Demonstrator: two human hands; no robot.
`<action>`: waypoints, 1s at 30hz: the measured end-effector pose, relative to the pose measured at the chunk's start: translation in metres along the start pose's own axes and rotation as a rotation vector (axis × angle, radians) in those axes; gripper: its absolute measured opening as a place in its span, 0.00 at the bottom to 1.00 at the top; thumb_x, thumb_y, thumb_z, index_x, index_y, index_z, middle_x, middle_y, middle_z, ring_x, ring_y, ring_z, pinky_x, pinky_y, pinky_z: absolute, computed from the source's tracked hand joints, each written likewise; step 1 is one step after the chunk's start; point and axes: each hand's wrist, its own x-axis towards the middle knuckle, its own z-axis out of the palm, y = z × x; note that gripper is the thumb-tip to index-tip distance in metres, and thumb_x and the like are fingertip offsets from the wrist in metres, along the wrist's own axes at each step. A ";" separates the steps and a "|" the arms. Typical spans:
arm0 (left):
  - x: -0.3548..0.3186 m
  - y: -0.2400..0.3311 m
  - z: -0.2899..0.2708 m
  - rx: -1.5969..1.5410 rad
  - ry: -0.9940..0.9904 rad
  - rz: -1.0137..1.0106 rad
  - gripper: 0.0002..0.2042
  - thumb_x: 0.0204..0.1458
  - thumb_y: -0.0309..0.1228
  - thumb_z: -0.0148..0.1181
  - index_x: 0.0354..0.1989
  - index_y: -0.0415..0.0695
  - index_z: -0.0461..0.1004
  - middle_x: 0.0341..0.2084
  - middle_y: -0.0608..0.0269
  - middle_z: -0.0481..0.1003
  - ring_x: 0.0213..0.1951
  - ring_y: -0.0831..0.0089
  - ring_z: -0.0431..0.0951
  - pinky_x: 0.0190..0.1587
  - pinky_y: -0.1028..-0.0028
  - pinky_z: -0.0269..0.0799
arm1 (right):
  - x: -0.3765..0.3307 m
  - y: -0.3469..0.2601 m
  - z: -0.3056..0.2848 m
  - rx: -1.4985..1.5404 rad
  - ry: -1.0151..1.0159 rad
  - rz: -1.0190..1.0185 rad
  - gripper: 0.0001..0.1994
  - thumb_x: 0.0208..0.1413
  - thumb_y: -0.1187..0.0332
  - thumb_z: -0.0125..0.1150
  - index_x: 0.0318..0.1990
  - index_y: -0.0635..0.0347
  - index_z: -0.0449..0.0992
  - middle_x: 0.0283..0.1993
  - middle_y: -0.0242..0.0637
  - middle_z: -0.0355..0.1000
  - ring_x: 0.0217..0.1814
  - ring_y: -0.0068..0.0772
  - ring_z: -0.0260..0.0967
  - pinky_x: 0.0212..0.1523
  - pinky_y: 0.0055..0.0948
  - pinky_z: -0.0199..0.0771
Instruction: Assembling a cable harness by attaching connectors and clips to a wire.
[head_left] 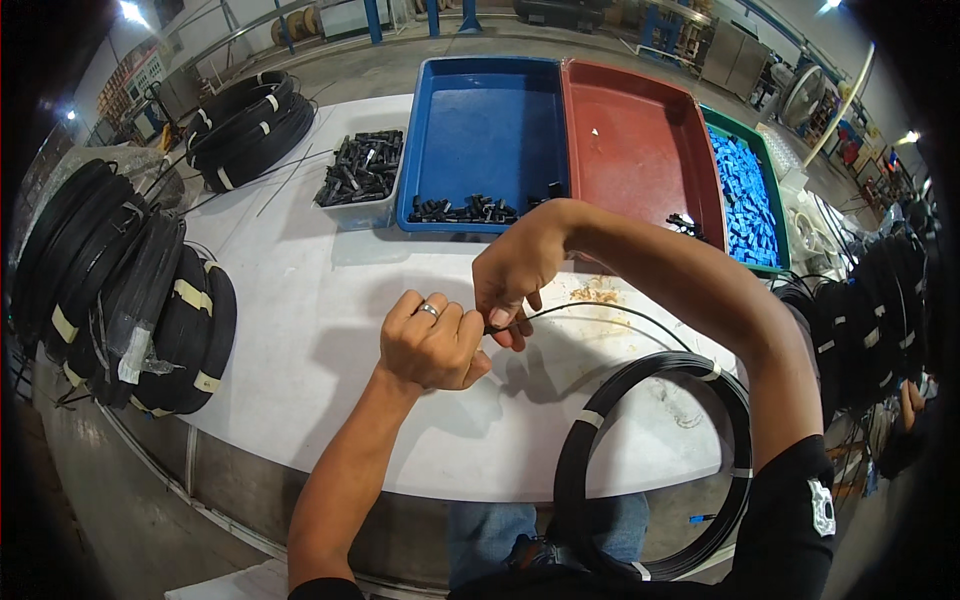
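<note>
My left hand point(430, 342), with a ring on one finger, is closed in a fist above the white table. What its fingers grip is hidden. Right beside it, my right hand point(522, 272) bends down from above and pinches a thin black cable point(584, 304) close to its end. A small dark piece shows between the two hands, too covered to name. The cable arcs rightward to a taped black cable coil point(572, 450), which overhangs the table's near edge by my lap. A small blue connector point(703, 518) shows inside the coil's loop.
A clear bin of black connectors point(362, 168), a blue tray point(488, 130), a red tray point(640, 150) and a green tray of blue connectors point(745, 190) line the far side. Black cable coils point(120, 280) are heaped at left; more coils point(870, 320) stand at right.
</note>
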 end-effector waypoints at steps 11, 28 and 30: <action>-0.011 -0.008 0.003 -0.183 -0.049 0.059 0.08 0.22 0.34 0.53 0.10 0.48 0.60 0.07 0.65 0.58 0.13 0.68 0.58 0.20 0.68 0.52 | 0.036 0.008 0.027 0.248 0.145 0.023 0.10 0.58 0.75 0.51 0.35 0.69 0.81 0.37 0.44 0.81 0.41 0.36 0.81 0.43 0.32 0.78; -0.011 0.005 0.004 -0.131 -0.193 -0.055 0.08 0.31 0.33 0.57 0.14 0.46 0.64 0.09 0.60 0.64 0.12 0.64 0.66 0.21 0.66 0.61 | 0.026 -0.001 0.108 -0.540 1.376 -0.029 0.04 0.41 0.73 0.61 0.22 0.62 0.81 0.24 0.52 0.76 0.28 0.51 0.76 0.34 0.41 0.76; -0.002 0.004 0.000 -0.164 -0.172 0.015 0.06 0.31 0.32 0.56 0.15 0.46 0.66 0.09 0.60 0.64 0.13 0.65 0.65 0.21 0.66 0.60 | 0.004 0.001 0.100 -0.282 1.098 -0.066 0.06 0.42 0.79 0.56 0.24 0.60 0.79 0.22 0.39 0.77 0.28 0.43 0.77 0.35 0.38 0.74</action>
